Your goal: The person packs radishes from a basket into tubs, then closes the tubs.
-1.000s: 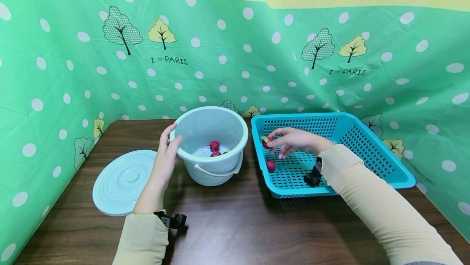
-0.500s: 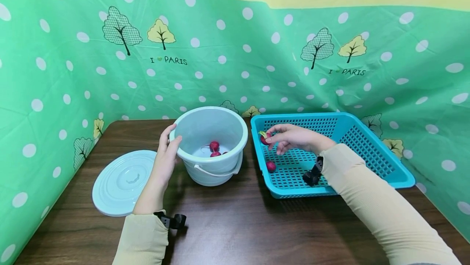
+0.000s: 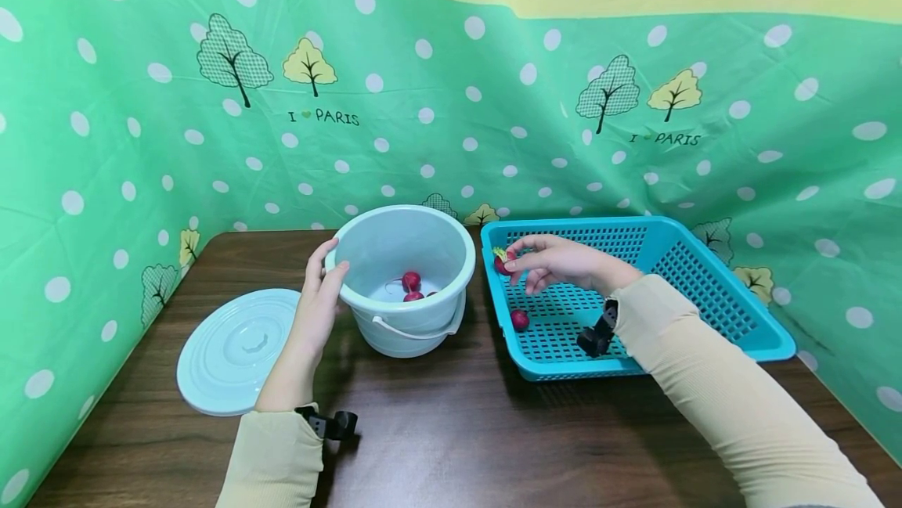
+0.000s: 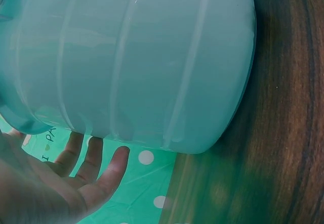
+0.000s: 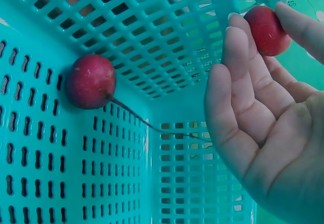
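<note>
In the head view my left hand [image 3: 320, 293] holds the left side of the pale blue bucket [image 3: 402, 340], thumb and index finger at its rim. Its other fingers [image 4: 112, 168] lie along the bucket's outer wall in the left wrist view. My right hand [image 3: 564, 264] pinches a red radish [image 3: 503, 261] with green leaf stubs, over the left end of the blue plastic basket [image 3: 712, 277]. Another radish [image 5: 91, 81], with a long thin root, rests in the basket below that hand. Several radishes [image 3: 412, 282] lie on the bucket's floor, partly hidden by its front wall.
A round pale blue lid [image 3: 236, 351] lies on the dark wooden table [image 3: 451, 437] left of the bucket. The bucket's handle [image 3: 416, 333] hangs down in front. A green dotted cloth [image 3: 451, 124] stands behind everything.
My right hand has lifted the pinched radish slightly and moved it left and away, towards the basket's left rim. My left hand and the bucket stay in place.
</note>
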Available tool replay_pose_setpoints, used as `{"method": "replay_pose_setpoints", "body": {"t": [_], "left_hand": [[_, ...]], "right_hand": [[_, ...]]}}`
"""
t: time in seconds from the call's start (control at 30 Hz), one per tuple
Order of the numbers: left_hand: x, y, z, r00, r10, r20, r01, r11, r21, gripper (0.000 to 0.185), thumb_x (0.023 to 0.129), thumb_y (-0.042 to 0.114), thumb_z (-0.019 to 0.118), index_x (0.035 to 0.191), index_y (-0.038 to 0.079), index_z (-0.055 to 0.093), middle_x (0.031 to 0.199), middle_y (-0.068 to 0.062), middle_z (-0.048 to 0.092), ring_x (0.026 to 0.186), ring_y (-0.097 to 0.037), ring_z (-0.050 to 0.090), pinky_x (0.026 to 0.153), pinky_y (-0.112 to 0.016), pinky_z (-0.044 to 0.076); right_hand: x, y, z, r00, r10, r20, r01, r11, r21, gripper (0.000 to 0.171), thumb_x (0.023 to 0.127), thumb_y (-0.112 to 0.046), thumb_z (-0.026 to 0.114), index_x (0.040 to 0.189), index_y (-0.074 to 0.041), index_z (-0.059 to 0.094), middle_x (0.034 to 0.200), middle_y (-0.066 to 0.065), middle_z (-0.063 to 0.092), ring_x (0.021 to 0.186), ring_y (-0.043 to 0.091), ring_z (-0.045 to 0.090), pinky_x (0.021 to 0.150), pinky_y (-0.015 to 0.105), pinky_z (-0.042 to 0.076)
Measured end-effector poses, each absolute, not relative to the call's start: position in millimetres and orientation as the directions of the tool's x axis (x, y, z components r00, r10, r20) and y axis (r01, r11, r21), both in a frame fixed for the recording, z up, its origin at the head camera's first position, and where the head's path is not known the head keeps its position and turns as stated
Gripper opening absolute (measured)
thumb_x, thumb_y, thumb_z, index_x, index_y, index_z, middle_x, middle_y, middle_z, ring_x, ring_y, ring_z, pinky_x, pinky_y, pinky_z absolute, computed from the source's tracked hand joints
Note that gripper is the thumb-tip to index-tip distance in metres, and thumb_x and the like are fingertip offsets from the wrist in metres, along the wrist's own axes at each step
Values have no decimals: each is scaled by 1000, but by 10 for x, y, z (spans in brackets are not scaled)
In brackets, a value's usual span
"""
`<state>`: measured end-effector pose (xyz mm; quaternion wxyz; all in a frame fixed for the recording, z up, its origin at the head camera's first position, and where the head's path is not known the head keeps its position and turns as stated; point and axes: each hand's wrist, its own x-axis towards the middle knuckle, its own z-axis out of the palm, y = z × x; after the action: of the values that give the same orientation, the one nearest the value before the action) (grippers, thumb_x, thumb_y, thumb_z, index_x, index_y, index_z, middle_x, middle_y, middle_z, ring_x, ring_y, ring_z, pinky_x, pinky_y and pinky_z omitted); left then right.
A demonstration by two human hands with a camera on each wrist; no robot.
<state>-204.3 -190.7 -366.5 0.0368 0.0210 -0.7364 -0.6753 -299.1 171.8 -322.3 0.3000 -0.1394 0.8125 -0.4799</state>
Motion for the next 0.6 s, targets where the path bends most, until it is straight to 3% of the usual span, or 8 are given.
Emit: {"method": "replay_pose_setpoints", "body": {"t": [0.43,0.6], "left_hand": [[-2058,-1907,-3661,-997,-79,21,15,76,997,54,105,38,39,156,33,21,150,-16,34,123,-34,48,97,-42,43],[-2055,-1909,-3664,-996,-81,21,15,73,997,54,105,39,39,156,34,22,149,-17,34,122,-34,48,96,-41,43]], "right_hand": [[-2966,1696,-3195,-780,-517,-352,68,489,-869,51,98,-32,62,135,-2,43,111,19,68,77,25,68,79,34,57],[-2947,1670,-3181,-779,-522,-349,68,483,-873,50,98,-31,63,135,-2,43,107,15,70,77,24,67,82,38,57]]}}
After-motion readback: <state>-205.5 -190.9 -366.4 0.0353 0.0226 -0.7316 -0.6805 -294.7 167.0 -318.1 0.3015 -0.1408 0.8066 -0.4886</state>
